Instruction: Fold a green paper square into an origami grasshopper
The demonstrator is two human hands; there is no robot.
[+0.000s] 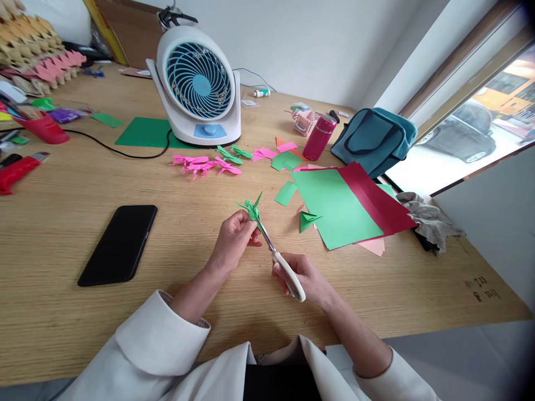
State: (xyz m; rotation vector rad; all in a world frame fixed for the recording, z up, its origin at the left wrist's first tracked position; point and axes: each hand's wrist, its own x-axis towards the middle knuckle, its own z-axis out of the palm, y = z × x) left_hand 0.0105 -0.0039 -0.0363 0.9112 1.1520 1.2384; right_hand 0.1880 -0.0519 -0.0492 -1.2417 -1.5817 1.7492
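Between the fingertips of my left hand (237, 236) is a small folded green paper piece (252, 210) with thin pointed ends. My right hand (301, 275) is closed round the white handles of a pair of scissors (288, 274). The scissor blades point up and left and meet the green piece beside my left fingertips; whether they are parted is too small to tell. Both hands are above the wooden table (200, 223). To the right lie a folded green triangle (308, 220) and a small green rectangle (286, 193).
Ahead are pink folded figures (200, 165) and a white fan (200, 83). A black phone (119, 245) lies at left. Green sheets (338, 206), red sheets (371, 200), a pink bottle (319, 138) and a teal bag (371, 142) are at right. A red cutter (19, 171) sits far left.
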